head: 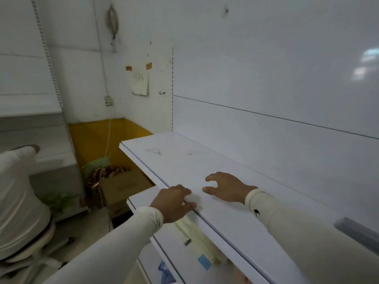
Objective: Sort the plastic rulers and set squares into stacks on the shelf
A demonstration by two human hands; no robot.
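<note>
A white shelf (pixel 205 160) runs from the middle to the lower right. My left hand (pixel 174 201) rests on its front edge, fingers and thumb spread on the surface. My right hand (pixel 225 187) hovers just above the shelf a little further back, fingers loosely curled around nothing. No ruler or set square shows plainly in either hand. A faint clear plastic piece (pixel 153 152) lies near the shelf's far left end. A blurred grey, see-through stack (pixel 356 230) sits on the shelf at the right edge of view.
Below the shelf's front edge, a lower shelf holds pale yellow packets (pixel 194 236) and a blue label (pixel 204 262). A cardboard box (pixel 123 187) stands on the floor to the left. A person in white (pixel 18 201) sits on a stool at far left.
</note>
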